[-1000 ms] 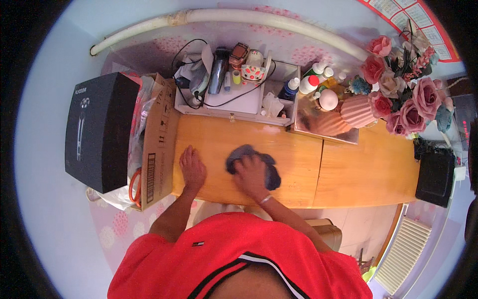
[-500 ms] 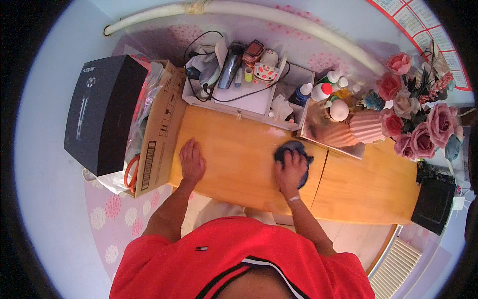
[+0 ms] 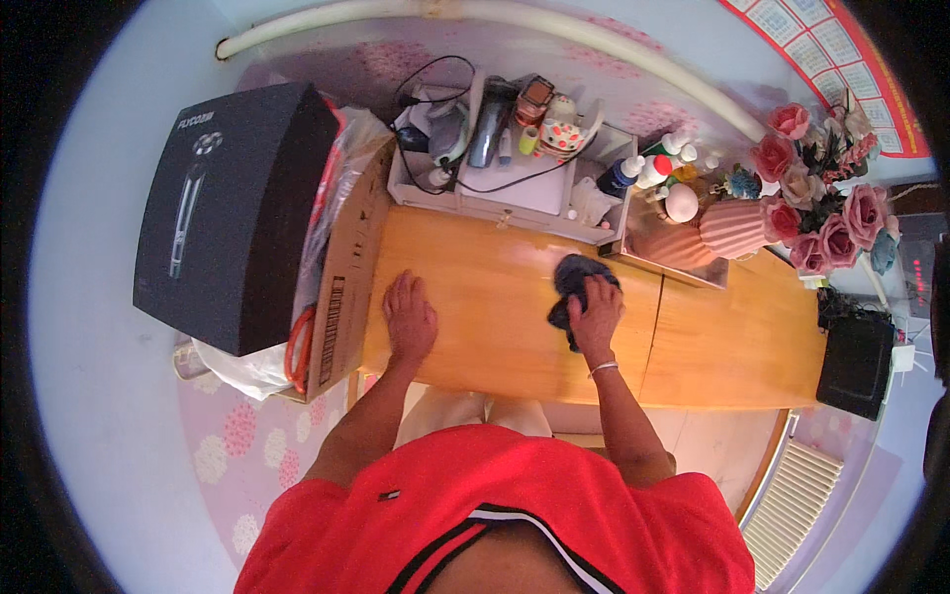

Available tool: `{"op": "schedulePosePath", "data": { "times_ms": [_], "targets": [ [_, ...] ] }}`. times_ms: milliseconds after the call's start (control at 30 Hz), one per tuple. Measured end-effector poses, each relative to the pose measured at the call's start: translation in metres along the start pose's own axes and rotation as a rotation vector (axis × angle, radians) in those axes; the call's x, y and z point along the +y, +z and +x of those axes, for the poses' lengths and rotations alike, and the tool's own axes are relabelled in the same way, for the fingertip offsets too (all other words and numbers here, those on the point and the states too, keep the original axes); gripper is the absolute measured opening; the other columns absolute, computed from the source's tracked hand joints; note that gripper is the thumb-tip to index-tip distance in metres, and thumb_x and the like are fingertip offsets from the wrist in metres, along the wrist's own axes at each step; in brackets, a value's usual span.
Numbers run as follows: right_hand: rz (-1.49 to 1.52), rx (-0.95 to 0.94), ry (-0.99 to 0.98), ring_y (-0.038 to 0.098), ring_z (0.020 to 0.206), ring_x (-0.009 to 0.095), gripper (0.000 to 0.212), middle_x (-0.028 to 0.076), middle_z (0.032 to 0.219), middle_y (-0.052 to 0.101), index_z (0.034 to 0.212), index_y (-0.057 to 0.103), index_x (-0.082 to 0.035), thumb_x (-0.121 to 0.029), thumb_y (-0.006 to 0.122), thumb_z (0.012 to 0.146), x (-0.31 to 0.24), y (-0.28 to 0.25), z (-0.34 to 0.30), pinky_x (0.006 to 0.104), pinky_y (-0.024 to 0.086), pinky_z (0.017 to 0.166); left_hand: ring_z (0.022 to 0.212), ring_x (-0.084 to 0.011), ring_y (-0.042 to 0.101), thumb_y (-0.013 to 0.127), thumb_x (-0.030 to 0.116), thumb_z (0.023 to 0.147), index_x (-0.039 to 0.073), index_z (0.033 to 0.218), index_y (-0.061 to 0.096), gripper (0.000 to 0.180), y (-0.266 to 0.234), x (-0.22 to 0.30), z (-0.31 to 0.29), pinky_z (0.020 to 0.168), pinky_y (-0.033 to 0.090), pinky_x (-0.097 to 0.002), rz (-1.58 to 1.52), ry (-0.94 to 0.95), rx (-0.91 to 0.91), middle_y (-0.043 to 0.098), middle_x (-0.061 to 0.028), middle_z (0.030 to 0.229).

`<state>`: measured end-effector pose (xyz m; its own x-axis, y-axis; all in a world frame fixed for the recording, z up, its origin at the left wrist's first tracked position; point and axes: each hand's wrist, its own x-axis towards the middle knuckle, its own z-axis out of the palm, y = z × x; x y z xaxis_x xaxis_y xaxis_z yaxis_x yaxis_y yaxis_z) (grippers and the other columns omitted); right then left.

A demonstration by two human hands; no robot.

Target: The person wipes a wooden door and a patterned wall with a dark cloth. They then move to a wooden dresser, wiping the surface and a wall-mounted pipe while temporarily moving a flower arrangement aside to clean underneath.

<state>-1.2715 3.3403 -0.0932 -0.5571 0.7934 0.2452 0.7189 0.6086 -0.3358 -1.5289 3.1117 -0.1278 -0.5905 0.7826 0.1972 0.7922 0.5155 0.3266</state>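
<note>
My right hand rests on a dark blue cloth, its fingers curled over the cloth's right side. The cloth lies bunched on the wooden tabletop, left of the seam between two boards. Most of it spreads out to the left of my fingers and beyond them. Flat on the left part of the tabletop lies my left hand, fingers stretched out, holding nothing. A light band circles my right wrist.
A cardboard box topped by a black box stands at the left. Along the back are a white organizer and a mirrored tray of bottles. Artificial roses and a black box-like object stand at the right.
The whole view has shifted slightly. Under my right hand the cloth has changed shape, with more of it showing to the left. My left hand stays flat on the tabletop.
</note>
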Motion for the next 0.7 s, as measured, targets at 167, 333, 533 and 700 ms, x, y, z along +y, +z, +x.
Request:
{"op": "schedulePosePath", "data": {
  "times_ms": [167,333,533,700],
  "targets": [
    [-0.09,-0.07,0.044,0.047,0.116,0.039,0.038,0.014,0.123,0.057,0.108,0.06,-0.011,-0.031,0.067,0.077,-0.105,0.034,0.025,0.0557,0.039,0.088,0.136,-0.0388,0.036,0.057,0.008,0.082,-0.001,0.133,0.045,0.054,-0.002,-0.001,0.001,0.115,0.025,-0.0526,-0.036,0.044,0.074,0.04,-0.0213,0.144],
    [0.087,-0.17,-0.395,0.047,0.12,0.037,0.04,0.014,0.128,0.056,0.113,0.061,-0.013,-0.029,0.067,0.077,-0.177,0.055,0.014,0.0542,0.038,0.093,0.135,-0.0411,0.036,0.052,0.003,0.084,-0.002,0.135,0.043,0.052,-0.011,-0.005,0.003,0.113,0.026,-0.0529,-0.327,0.028,0.132,0.039,-0.0228,0.145],
    [-0.015,-0.112,-0.128,0.047,0.12,0.036,0.043,0.011,0.13,0.055,0.117,0.061,-0.013,-0.031,0.067,0.078,-0.111,0.035,0.005,0.055,0.038,0.092,0.133,-0.0402,0.037,0.051,0.002,0.084,-0.003,0.133,0.045,0.049,-0.032,-0.035,-0.032,0.113,0.029,-0.0507,-0.393,-0.029,0.09,0.041,-0.0219,0.142],
    [-0.139,-0.073,0.039,0.051,0.111,0.037,0.044,0.007,0.12,0.058,0.115,0.061,-0.015,-0.035,0.066,0.076,-0.177,0.075,0.043,0.0537,0.043,0.08,0.132,-0.0369,0.04,0.053,0.004,0.083,-0.003,0.125,0.052,0.043,-0.021,-0.047,-0.045,0.113,0.031,-0.0483,-0.164,0.005,-0.035,0.048,-0.0187,0.137]
  ]
}}
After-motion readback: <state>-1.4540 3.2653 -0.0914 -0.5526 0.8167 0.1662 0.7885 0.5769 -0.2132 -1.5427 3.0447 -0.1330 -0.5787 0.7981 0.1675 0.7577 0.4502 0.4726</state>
